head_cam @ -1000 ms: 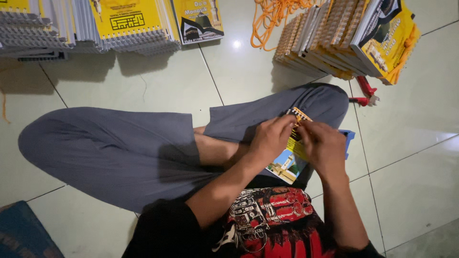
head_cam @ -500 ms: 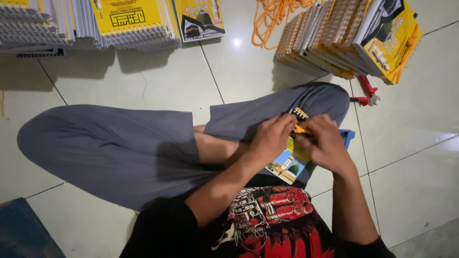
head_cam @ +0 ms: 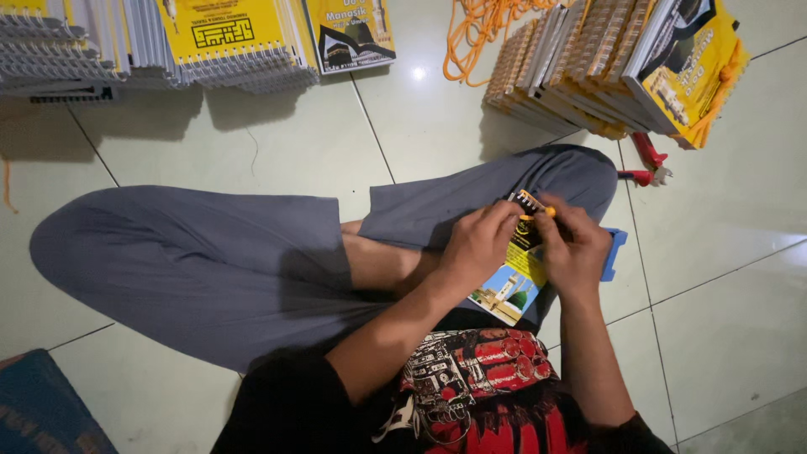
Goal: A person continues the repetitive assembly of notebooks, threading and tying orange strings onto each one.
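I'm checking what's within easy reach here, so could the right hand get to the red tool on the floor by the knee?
Probably yes. The red tool lies on open tile just beyond the knee, nothing covering it, but the right hand is busy on the small booklet.

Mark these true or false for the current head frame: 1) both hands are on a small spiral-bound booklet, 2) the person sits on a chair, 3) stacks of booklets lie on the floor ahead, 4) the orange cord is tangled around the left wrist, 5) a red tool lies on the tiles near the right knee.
1) True. The left hand and right hand both grip the booklet over the lap.
2) False. The person sits cross-legged on the tiled floor.
3) True. The left stack and the right stack lie ahead.
4) False. The orange cord lies on the floor by the right stack, away from both hands.
5) True. The red tool lies beside the knee.
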